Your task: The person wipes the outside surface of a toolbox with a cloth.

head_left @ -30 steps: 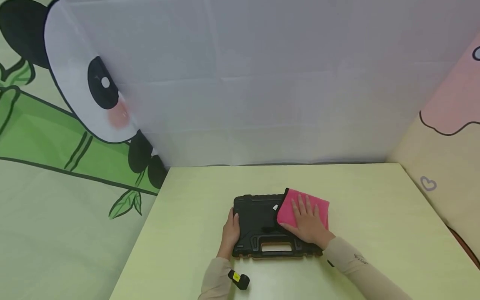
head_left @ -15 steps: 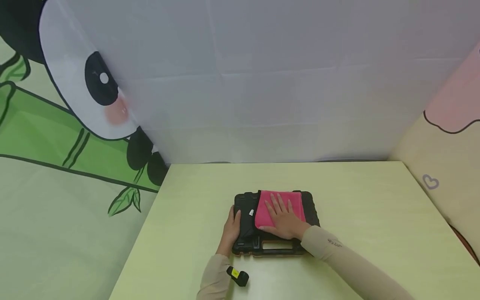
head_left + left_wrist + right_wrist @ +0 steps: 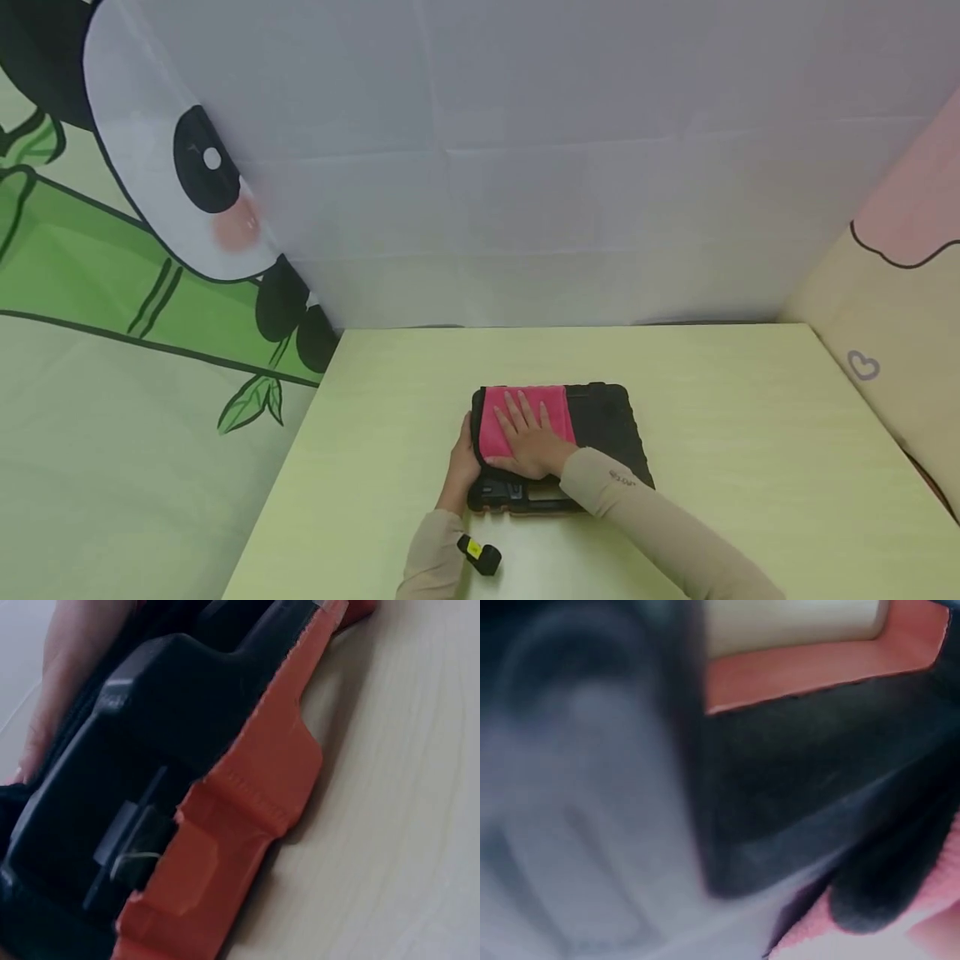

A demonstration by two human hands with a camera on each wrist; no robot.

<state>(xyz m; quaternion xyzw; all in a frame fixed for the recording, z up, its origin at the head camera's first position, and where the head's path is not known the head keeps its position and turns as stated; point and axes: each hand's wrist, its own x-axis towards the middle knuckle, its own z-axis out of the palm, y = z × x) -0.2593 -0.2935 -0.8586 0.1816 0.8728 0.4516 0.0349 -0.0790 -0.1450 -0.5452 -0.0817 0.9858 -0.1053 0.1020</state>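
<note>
A black plastic carry case (image 3: 609,417) lies flat on the table, its handle toward the person. My right hand (image 3: 531,448) rests flat with fingers spread on a folded pink cloth (image 3: 491,437), pressing it on the left part of the lid. Against the case's left side is my left hand (image 3: 463,462), fingers extended along the edge. In the left wrist view, the case's front (image 3: 172,712) shows an orange lower half (image 3: 262,772) and a latch, with the right hand's thumb (image 3: 52,712) above. The right wrist view has the cloth's pink surface (image 3: 810,934) and black edging close up.
The pale yellow table (image 3: 360,467) extends around the case. A wall sheet printed with a panda (image 3: 150,167) hangs behind and to the left. A small black camera with a yellow label (image 3: 480,556) sits at the left wrist.
My right hand has slid the pink cloth leftward across the lid, from its right end to its left end. The left hand stays at the case's side.
</note>
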